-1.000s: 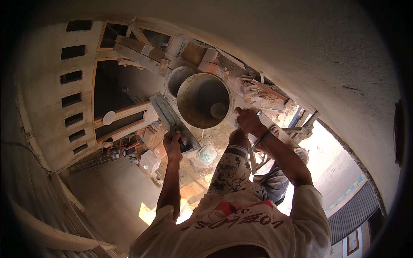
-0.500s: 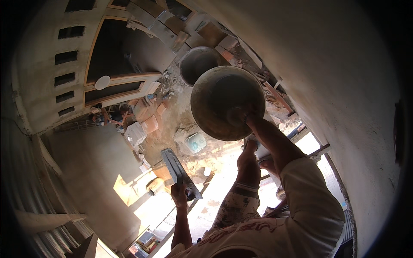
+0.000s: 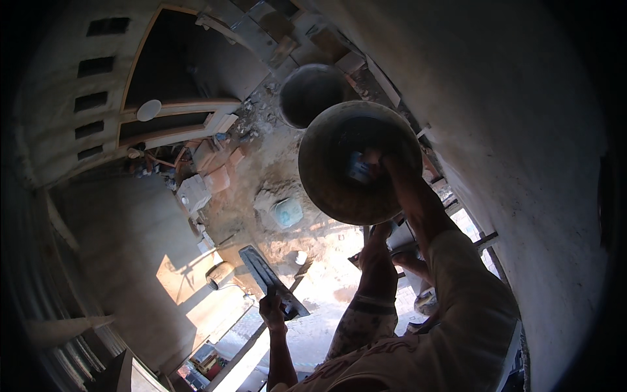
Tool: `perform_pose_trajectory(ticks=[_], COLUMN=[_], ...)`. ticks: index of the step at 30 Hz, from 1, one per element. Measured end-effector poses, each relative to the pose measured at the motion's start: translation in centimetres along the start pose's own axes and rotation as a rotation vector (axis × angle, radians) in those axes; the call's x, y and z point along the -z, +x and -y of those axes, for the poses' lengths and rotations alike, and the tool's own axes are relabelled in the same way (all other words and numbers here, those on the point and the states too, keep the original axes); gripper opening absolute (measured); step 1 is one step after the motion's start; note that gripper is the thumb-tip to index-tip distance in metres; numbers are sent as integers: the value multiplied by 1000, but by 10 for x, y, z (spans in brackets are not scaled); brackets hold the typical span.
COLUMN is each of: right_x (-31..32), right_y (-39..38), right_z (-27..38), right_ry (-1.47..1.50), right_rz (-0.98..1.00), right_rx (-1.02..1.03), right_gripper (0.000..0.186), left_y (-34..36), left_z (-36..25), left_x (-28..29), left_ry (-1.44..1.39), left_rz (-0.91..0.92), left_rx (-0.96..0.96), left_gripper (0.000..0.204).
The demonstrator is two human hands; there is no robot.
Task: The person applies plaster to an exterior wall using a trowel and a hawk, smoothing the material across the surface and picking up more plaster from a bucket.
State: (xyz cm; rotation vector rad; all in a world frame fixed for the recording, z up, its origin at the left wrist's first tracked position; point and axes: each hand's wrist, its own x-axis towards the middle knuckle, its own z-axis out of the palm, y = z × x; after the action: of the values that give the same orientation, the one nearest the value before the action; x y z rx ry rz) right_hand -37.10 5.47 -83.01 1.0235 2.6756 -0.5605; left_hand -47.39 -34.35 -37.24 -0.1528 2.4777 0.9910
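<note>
My left hand point(image 3: 273, 307) is closed around the handle of a long, grey flat trowel point(image 3: 260, 268), held low at the lower middle. Up and to the right is a large round bucket point(image 3: 313, 189) with a dark inside. My right hand point(image 3: 379, 158) reaches down inside it, closed on a small blue-and-white object point(image 3: 358, 166), probably a container; its details are dim. A second bucket point(image 3: 292, 75) stands just beyond the first. My bare legs point(image 3: 375, 261) show below the big bucket.
A plastered wall point(image 3: 509, 130) rises close on my right. Far below lie rubble, orange blocks point(image 3: 215, 179), a pale turquoise container point(image 3: 287, 212) and a tipped bucket point(image 3: 221, 276). Left are a wall with openings point(image 3: 104, 39) and corrugated sheeting point(image 3: 62, 356). Scaffold bars point(image 3: 486, 242) show by my legs.
My right hand has moved from the bucket's rim down into it, and the blue-and-white object now shows in it. The trowel has moved down, away from the buckets. The view has shifted.
</note>
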Motion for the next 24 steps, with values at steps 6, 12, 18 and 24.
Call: perform_pose_trajectory(ticks=[6, 12, 18, 24], right_x=[-5, 122, 214, 368], right_y=[9, -47, -124, -258], right_z=[-22, 10, -23, -48], right_ry=[21, 29, 320, 257], right_rz=[-17, 170, -432, -587], right_rx=[32, 61, 246, 217], right_gripper=[29, 21, 16, 23], left_y=[-10, -24, -48, -90], left_z=[-26, -76, -173, -259], left_x=[-12, -22, -60, -105], left_ry=[-14, 90, -82, -128], left_rz=[15, -33, 123, 412], left_rx=[-118, -423, -713, -882], left_gripper=[11, 25, 35, 32])
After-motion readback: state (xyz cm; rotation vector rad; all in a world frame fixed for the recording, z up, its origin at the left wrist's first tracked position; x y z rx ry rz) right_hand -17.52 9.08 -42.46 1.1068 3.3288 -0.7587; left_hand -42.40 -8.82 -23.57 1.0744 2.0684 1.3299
